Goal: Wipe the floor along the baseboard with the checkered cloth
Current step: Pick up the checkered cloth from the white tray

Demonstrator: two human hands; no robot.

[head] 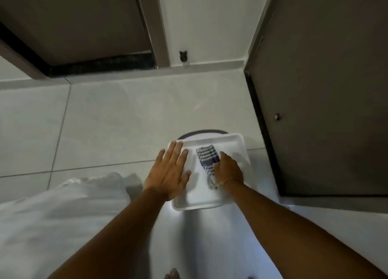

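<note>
A blue-and-white checkered cloth (206, 158) lies inside a white rectangular basin (235, 143) that stands on the tiled floor. My right hand (227, 169) is closed around the near end of the cloth, inside the basin. My left hand (170, 174) rests flat with fingers spread on the basin's left rim, holding nothing. The grey baseboard (210, 65) runs along the foot of the white wall, well beyond the basin.
A dark door (325, 100) stands open on the right, its edge close to the basin. A brown door frame (155, 26) and dark threshold lie at the back left. A small black door stopper (183, 56) sits on the wall. White fabric (63, 205) covers the lower left.
</note>
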